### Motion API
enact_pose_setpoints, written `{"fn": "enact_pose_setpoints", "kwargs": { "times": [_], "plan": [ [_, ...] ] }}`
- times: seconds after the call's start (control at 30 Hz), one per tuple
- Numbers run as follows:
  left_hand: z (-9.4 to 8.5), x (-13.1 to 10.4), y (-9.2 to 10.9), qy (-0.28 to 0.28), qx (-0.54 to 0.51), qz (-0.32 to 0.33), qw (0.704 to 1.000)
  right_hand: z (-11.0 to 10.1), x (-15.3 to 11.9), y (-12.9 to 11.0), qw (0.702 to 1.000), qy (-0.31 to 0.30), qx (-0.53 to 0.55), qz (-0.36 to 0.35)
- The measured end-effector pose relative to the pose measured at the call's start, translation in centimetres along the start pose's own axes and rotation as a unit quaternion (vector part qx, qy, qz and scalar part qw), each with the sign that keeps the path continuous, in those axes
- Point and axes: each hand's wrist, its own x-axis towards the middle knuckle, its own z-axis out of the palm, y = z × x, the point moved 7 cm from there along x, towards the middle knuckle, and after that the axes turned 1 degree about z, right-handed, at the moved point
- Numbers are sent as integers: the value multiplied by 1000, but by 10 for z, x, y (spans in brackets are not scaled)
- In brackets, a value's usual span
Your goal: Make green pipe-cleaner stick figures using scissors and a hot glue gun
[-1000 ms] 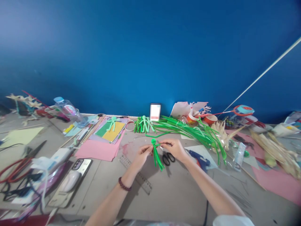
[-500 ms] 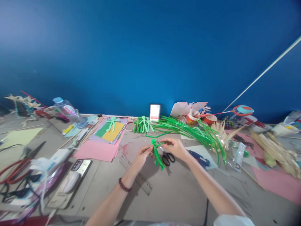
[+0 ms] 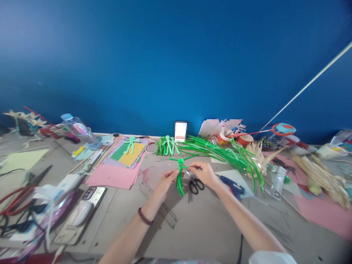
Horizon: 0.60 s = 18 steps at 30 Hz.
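A bright green pipe-cleaner figure with a round head hangs upright between my two hands. My left hand pinches it at its left side. The fingers of my right hand are closed on the thin arm that sticks out to its right. Black-handled scissors lie on the table just below my right hand. Behind the hands stand several finished green figures, and a long bundle of green pipe cleaners stretches to the right. A clear ruler lies partly under my left forearm.
To the left are pink paper, a phone, a plastic bottle and red-handled scissors. A blue glue gun lies right of my right hand. Paper cups and dried husks are farther right.
The held figure has turned from slanting to hanging nearly straight down, its legs swinging left. Both hands stay in nearly the same place, still holding it.
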Motion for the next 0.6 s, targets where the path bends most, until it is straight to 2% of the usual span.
{"fn": "enact_pose_setpoints", "kwargs": {
  "times": [0.1,0.23,0.47,0.6],
  "plan": [
    [7,-2,3,-30,20,22,999,3,-2,-4,1000,7,-12,-6],
    [11,-2,4,-43,38,47,997,8,-3,-6,1000,7,-22,-16],
    [7,-2,8,-6,154,100,983,12,-1,-2,1000,-22,-8,-10],
    [11,-4,11,-8,167,90,982,15,-1,1,999,-33,36,-3]
  ]
}}
